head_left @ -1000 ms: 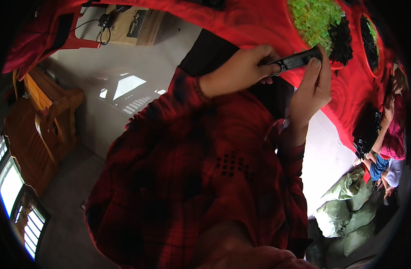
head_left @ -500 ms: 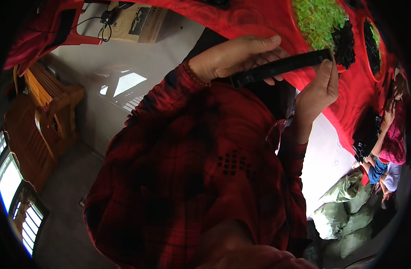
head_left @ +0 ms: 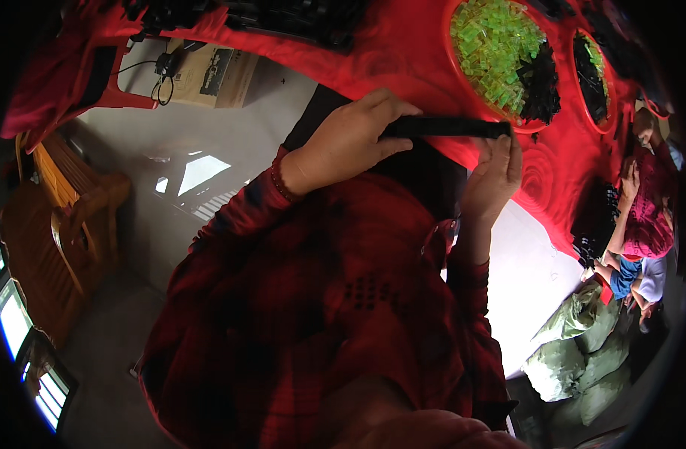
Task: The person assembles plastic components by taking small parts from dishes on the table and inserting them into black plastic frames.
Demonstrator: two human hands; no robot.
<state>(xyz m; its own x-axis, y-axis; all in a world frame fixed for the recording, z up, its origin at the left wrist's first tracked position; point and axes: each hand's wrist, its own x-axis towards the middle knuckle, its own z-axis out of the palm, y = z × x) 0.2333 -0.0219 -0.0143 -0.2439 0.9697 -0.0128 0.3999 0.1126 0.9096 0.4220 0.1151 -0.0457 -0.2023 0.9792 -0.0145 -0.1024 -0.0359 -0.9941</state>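
My left hand [head_left: 350, 138] grips one end of a long black bar-shaped part [head_left: 444, 127] held level in front of my chest. At the bar's other end my right hand [head_left: 492, 179] rises with its fingertips against the tip. Both hands hover at the near edge of a table draped in red cloth [head_left: 403, 45]. Just beyond the bar stands a red round tray [head_left: 457, 71] heaped with translucent green pieces and some black ones.
A second red tray [head_left: 593, 78] with green and black pieces stands further right. Black parts [head_left: 298, 15] lie along the table's far side. A cardboard box [head_left: 208, 75] sits under the table, a wooden bench [head_left: 59, 217] to the left. Another person [head_left: 646, 217] and green sacks [head_left: 575, 344] are at right.
The black bar has turned from tilted to level and sits lower, nearer my chest. My left hand has slid along it; my right hand has come to its right tip.
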